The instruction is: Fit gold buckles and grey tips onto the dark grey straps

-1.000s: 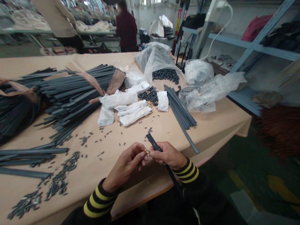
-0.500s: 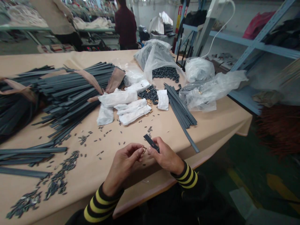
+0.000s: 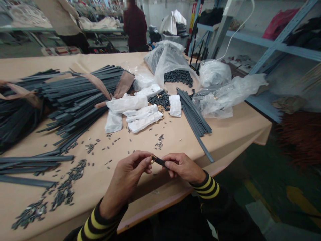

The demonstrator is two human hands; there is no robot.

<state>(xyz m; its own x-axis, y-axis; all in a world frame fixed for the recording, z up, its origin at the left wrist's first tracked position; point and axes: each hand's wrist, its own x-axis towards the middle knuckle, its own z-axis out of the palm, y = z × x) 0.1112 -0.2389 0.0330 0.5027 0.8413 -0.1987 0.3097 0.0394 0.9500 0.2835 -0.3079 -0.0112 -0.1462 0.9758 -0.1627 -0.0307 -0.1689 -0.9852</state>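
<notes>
Near the table's front edge, my left hand point(image 3: 134, 172) pinches a small gold buckle point(image 3: 152, 158) between thumb and fingers. A short dark strap point(image 3: 159, 162) runs from the buckle to my right hand point(image 3: 184, 166), whose thumb and fingers are closed on it. The strap's left end meets the buckle; whether it passes through is too small to tell. Beyond the hands lie small dark pieces point(image 3: 159, 142), white wrapped packets point(image 3: 144, 117) and a pile of dark rings point(image 3: 160, 99) with gold buckles beside it.
Bundled dark strips point(image 3: 75, 92) cover the table's left side, with loose small pieces point(image 3: 66, 184) nearer. Loose strips point(image 3: 194, 115) lie right of centre. Plastic bags point(image 3: 225, 95) stand behind them, by a blue shelf point(image 3: 276, 45). Two people stand in the background.
My right hand has turned, bringing the strap from pointing up and left down to the buckle, so the two now touch. My left hand still holds the buckle.
</notes>
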